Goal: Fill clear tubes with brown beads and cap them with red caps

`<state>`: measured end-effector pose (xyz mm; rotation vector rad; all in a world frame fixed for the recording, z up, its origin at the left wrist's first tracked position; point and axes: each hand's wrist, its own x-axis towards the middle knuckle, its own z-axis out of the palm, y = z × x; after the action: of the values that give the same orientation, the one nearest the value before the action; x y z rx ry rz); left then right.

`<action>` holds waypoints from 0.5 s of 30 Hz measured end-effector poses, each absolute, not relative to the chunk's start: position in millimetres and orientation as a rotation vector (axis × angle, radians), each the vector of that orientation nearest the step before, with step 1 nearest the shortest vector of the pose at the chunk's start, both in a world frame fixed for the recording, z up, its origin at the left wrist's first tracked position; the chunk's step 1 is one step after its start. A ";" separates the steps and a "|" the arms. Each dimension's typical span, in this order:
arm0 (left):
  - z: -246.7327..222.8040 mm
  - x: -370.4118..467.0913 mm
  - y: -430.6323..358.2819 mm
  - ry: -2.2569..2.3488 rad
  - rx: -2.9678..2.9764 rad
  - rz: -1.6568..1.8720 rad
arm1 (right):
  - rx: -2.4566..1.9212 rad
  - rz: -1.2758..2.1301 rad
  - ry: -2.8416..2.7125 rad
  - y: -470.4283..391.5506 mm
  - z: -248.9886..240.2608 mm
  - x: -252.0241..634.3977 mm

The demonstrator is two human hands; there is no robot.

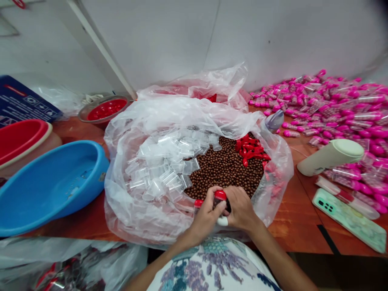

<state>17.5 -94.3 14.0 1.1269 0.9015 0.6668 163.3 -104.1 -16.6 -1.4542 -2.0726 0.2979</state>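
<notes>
Both hands meet at the near edge of a plastic-lined heap. My left hand (207, 212) is closed around a red-capped container (220, 195) with dark contents. My right hand (240, 208) wraps the same container from the other side. A second red cap (198, 203) shows just left of my left hand; whether the hand touches it I cannot tell. Below the fingers is a white rounded piece (222, 221), partly hidden. Beyond the hands lie small brown balls (224, 167), with clear plastic cups (165, 169) to the left and red plastic pieces (251, 148) at the back right.
Clear plastic sheeting (182, 111) surrounds the heap. A blue basin (51, 178) and a red basin (22, 135) stand left. To the right are many pink-capped tubes (330, 105), a pale green bottle (327, 157) and a phone (351, 218). A bag (87, 262) sits below the table's left edge.
</notes>
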 end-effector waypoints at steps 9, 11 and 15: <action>20.1 -4.8 -55.9 1.167 1.693 0.642 | -1.378 0.472 -2.094 -104.6 -19.6 156.4; 19.5 -12.3 -34.0 1.320 1.930 0.690 | -1.389 0.499 -2.137 -105.1 -19.3 152.7; 12.6 -18.3 0.5 1.571 2.407 0.438 | -1.319 0.537 -2.203 -101.7 3.2 150.3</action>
<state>-18.3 0.5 12.6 2.4070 1.5709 0.4380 150.3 -101.7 3.2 -1.3195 -2.2026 0.5375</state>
